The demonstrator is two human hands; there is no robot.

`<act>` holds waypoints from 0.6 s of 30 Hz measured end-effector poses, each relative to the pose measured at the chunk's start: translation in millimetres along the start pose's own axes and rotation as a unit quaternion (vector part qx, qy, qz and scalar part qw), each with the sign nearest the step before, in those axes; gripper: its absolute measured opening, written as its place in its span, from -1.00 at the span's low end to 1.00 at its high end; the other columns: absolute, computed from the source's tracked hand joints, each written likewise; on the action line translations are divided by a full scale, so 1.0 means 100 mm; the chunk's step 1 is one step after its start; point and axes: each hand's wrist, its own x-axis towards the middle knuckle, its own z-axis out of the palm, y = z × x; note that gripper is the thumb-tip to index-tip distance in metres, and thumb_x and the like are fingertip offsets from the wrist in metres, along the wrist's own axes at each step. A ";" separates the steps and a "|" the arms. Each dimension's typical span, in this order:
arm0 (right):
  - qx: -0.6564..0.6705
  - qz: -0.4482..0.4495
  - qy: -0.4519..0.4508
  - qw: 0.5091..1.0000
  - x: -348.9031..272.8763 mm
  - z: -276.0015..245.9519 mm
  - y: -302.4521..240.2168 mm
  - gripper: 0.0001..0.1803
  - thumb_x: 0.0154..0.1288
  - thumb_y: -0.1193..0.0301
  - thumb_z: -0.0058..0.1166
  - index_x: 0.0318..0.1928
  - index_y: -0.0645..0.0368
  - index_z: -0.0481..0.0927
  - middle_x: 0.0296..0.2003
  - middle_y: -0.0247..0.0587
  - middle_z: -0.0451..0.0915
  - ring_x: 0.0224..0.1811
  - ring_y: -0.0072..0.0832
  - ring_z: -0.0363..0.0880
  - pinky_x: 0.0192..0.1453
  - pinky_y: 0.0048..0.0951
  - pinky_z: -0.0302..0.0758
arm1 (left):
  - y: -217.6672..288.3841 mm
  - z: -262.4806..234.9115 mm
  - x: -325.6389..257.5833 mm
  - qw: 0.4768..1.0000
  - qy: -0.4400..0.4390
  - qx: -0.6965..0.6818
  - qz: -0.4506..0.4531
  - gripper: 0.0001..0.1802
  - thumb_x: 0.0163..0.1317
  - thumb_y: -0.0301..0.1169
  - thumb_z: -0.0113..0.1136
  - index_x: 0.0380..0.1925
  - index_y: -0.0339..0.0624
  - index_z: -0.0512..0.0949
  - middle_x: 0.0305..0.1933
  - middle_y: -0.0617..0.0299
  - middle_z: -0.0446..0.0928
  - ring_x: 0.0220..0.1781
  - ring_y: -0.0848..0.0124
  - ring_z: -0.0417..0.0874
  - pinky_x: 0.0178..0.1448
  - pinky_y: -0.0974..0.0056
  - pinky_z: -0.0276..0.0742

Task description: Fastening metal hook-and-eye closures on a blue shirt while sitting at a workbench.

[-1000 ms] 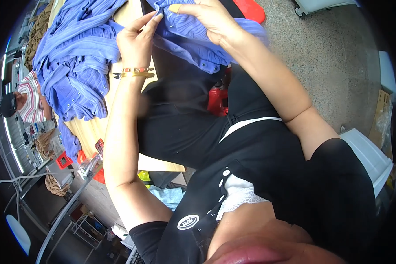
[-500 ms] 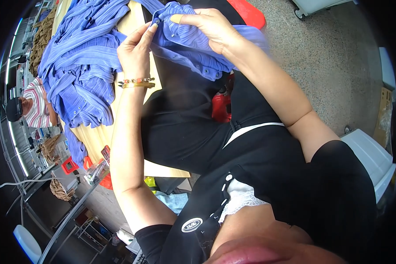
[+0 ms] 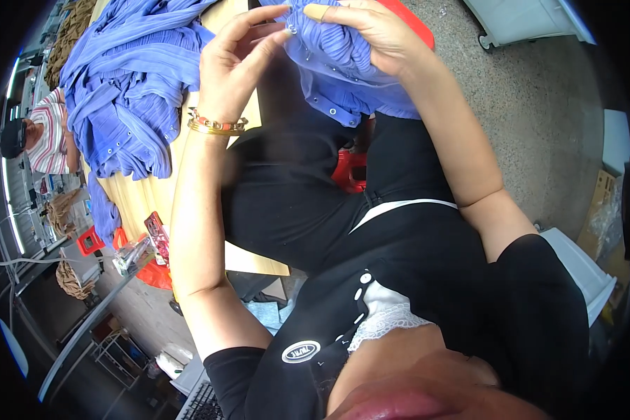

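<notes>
Your right hand (image 3: 378,35) is closed over a bunched blue pleated garment (image 3: 343,77), thumb and fingers clamped on the fold near the top edge of view; a tan strip, perhaps a bandage, wraps one fingertip. Your left hand (image 3: 234,59) sits just to the left of it, fingers half curled, the thumb and forefinger tips meeting at a small metal snap on the garment's edge. Whether they actually pinch it or only touch it is hard to tell. The garment hangs from both hands down toward your lap, its long axis running roughly top to bottom, a row of snaps along the lower left hem. Left hand is the nearer to that snapped edge; right hand holds the bulk. A gold and red bracelet (image 3: 217,124) rings the left wrist. Further left, a heap of the same blue garments (image 3: 119,98) lies on the wooden counter (image 3: 147,196), well apart from your hands. The top of the held piece is cut off by the frame, and the fisheye rim bends everything at the margins. A red stool (image 3: 350,171) shows partly behind your knee.
</notes>
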 end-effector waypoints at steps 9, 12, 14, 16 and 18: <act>-0.016 0.048 -0.049 0.998 0.10 -0.12 -0.04 -0.37 0.35 0.53 0.04 0.36 0.23 0.12 -0.05 -0.11 0.53 -0.22 -0.50 0.62 -0.13 -0.49 0.58 | -0.07 0.10 -0.01 0.985 -0.037 0.162 0.044 -0.63 0.17 -0.59 0.28 0.01 -0.15 0.59 -0.10 0.32 0.60 -0.10 0.53 0.63 0.02 0.41 0.60; -0.005 0.085 -0.064 0.994 0.09 -0.19 -0.07 -0.26 0.36 0.52 0.02 0.44 0.14 -0.03 0.10 -0.08 0.46 -0.16 -0.49 0.61 -0.08 -0.45 0.58 | -0.03 0.12 0.02 0.954 -0.024 0.262 0.141 -0.68 0.17 -0.54 0.28 -0.04 -0.10 0.62 -0.22 0.24 0.60 -0.25 0.45 0.69 -0.12 0.42 0.65; 0.004 0.108 -0.073 0.991 0.09 -0.22 -0.08 -0.19 0.36 0.52 0.00 0.49 0.09 -0.13 0.20 -0.06 0.41 -0.12 -0.48 0.61 -0.04 -0.43 0.59 | 0.00 0.12 0.03 0.945 -0.031 0.286 0.157 -0.69 0.17 -0.55 0.28 -0.05 -0.10 0.62 -0.23 0.24 0.59 -0.25 0.44 0.69 -0.12 0.41 0.65; -0.017 0.101 -0.064 0.993 0.08 -0.22 -0.06 -0.33 0.37 0.50 0.00 0.39 0.14 0.00 0.12 -0.07 0.46 -0.14 -0.46 0.62 -0.05 -0.43 0.59 | 0.01 0.12 0.04 0.934 -0.041 0.310 0.173 -0.71 0.18 -0.55 0.27 -0.07 -0.11 0.62 -0.24 0.23 0.59 -0.25 0.44 0.69 -0.13 0.41 0.65; -0.047 0.079 -0.047 0.995 0.08 -0.21 -0.01 -0.59 0.38 0.46 0.01 0.17 0.26 0.26 -0.03 -0.09 0.56 -0.17 -0.43 0.64 -0.07 -0.43 0.60 | -0.01 0.10 0.03 0.929 -0.053 0.311 0.193 -0.75 0.18 -0.53 0.27 -0.11 -0.15 0.61 -0.25 0.24 0.58 -0.25 0.43 0.69 -0.17 0.40 0.65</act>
